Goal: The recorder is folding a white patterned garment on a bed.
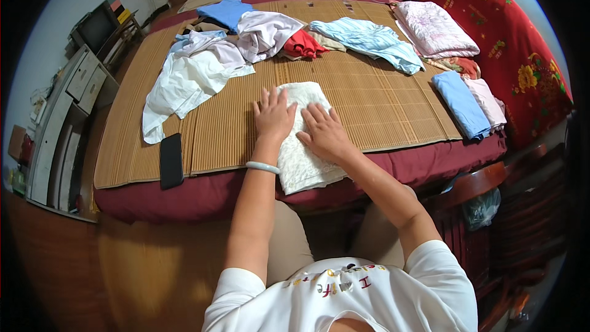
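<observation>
A white textured cloth (pixel 304 166), folded into a long strip, lies before me over the near edge of the bamboo mat (pixel 221 115). My right hand (pixel 325 131) rests flat on its right half, fingers spread. At the cloth's left edge is my left hand (pixel 275 117), palm down with fingers apart, partly over the mat. Neither hand grips anything. A pale bangle (pixel 262 167) circles my left wrist. Parts of the cloth are hidden under my right hand and forearm.
A black phone (pixel 171 161) lies at the mat's near left edge. Crumpled white garments (pixel 189 85), a red cloth (pixel 304 44) and a striped blue garment (pixel 364 39) lie farther back. Folded blue cloth (pixel 461 103) sits right, below a folded quilt (pixel 435 27). A wooden chair (pixel 479 180) stands near right.
</observation>
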Tool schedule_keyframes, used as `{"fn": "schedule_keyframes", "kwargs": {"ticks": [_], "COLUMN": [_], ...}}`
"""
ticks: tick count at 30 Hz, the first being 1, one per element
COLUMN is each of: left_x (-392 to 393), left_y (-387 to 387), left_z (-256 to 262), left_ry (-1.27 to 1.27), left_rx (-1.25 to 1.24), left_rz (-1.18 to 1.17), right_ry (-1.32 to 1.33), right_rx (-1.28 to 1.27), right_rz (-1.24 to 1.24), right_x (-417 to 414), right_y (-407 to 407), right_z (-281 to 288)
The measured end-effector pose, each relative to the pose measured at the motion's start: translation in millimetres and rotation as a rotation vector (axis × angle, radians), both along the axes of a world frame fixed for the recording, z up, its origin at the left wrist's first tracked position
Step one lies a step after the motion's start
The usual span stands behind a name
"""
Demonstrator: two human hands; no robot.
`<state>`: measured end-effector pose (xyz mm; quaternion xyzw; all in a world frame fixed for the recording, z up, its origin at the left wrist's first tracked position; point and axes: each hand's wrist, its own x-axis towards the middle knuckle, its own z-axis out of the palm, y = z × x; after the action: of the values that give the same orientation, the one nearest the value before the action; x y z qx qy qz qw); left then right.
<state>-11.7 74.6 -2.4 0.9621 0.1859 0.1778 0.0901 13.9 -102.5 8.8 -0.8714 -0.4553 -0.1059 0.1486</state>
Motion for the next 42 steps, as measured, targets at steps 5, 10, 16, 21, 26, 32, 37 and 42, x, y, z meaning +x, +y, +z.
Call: {"fn": "schedule_keyframes", "kwargs": {"ticks": [5,10,16,21,26,32,37,42], "left_x": [0.8,-8.8,-62.3,-108.3,-108.5,-108.1,-95.4,-84.7], "left_y": [13.9,46.2,34.5,-30.3,-60.7,-51.9,-33.1,-1.6], "left_z": [-11.6,-9.2,43.1,60.1,22.2,35.1,34.1,34.1], "left_ry": [0.151,0.062,-0.16,-0.117,0.222,0.245,-0.057,-0.063], "left_rx": [-0.016,-0.245,-0.347,-0.407,-0.219,-0.375,-0.383,-0.376], "left_rz": [0.034,0.063,0.208,0.054,-0.205,-0.232,0.153,0.311], "right_ry": [0.055,0.248,0.172,0.072,0.125,0.074,0.218,0.856], "right_rx": [-0.076,-0.06,-0.047,-0.072,-0.008,0.083,0.281,0.202], "right_rz": [-0.068,-0.091,-0.111,0.006,-0.017,-0.225,-0.36,-0.377], "right_x": [3.4,1.2,22.6,38.1,76.7,106.2,123.4,93.7], "right_y": [-15.4,-33.1,-10.4,63.1,87.9,76.3,21.7,-15.7], "right_z": [-19.2,-4.4,8.6,2.9,-22.8,-25.5,-23.2,4.6]}}
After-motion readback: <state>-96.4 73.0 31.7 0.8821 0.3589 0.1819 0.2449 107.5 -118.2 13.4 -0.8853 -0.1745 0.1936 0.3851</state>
